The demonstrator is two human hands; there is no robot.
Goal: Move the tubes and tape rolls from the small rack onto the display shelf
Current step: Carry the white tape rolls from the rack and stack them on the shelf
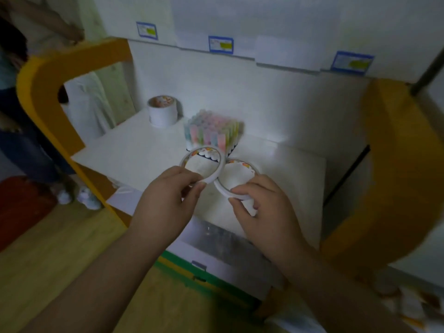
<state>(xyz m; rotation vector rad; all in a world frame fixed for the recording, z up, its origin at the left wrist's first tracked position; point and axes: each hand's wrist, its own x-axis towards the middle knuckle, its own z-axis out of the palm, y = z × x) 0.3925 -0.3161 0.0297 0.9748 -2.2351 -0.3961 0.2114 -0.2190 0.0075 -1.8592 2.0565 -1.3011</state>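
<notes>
A: Item 1, L hand?
B: Pinching a thin white tape ring by its near rim, thumb and fingers curled on it. Ring held up over the white shelf top, tilted toward the camera, printed pattern on the inner face.

A: Item 2, R hand?
B: Same grip, a second tape ring, pinched at the near edge, fingers over the rim, thumb under. The 2 rings meet or overlap at about the centre of the view; can't tell which is in front.

A: Item 3, tubes?
B: Block of pastel tubes, upright, packed in rows in a dark-based holder. Pink, blue, green, yellow. Sits on the shelf top just behind the L ring; the ring's far rim overlaps the holder's base in view. Blurred, no count possible.

A: Item 4?
B: Thick tape stack, white, patterned top, standing at the back-left corner of the shelf top, apart from the tubes.

A: Fixture?
B: White display unit w/ orange curved side frames, L and R. Back wall white. Blue-edged price labels along the upper ledge, 3 seen, text unreadable.

A: Surroundings?
B: Wood-look floor below. Another person's legs and white shoes at far left. Green-and-yellow trim on a lower tier under the hands. Scene dim, edges soft.
</notes>
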